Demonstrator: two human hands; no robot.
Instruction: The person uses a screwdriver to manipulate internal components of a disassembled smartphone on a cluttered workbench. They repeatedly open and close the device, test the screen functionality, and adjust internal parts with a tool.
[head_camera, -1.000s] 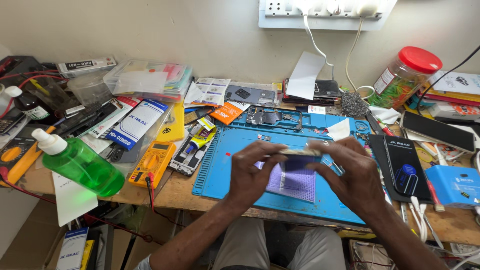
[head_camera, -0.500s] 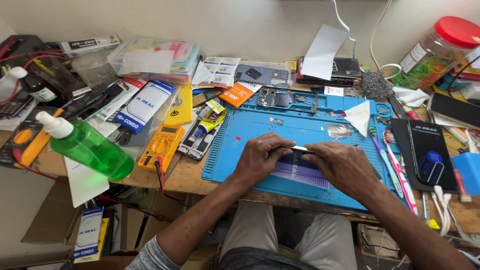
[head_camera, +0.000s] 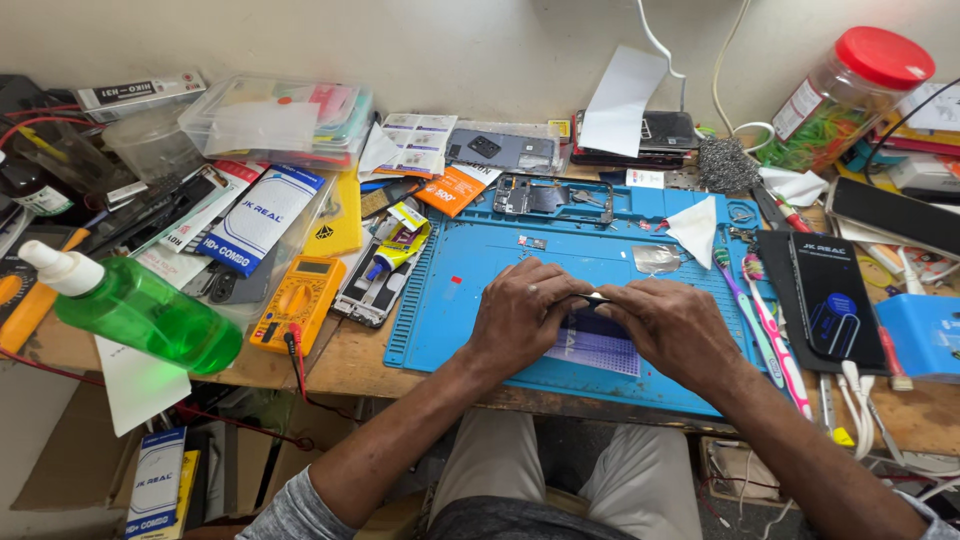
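- Both hands are now lying lower than a second ago, pressing down onto the blue mat (head_camera: 470, 270).
- Left hand (head_camera: 522, 312) and right hand (head_camera: 672, 325) are pinching the thin dark strip (head_camera: 592, 297) between curled fingertips — apparently mid-seating it.
- Next move is calling for steady, even pressure — no slipping.

Pretty clearly a phone repair workshop — the wooden desk (head_camera: 340, 365) carries a blue silicone repair mat (head_camera: 470, 270), a yellow multimeter (head_camera: 298, 302) to its left, and a stripped phone frame (head_camera: 545, 195) at the mat's far edge. Screen-protector boxes (head_camera: 258, 218), toothbrushes (head_camera: 765, 325) on the right — plus a green spray bottle (head_camera: 135, 308) at near left.
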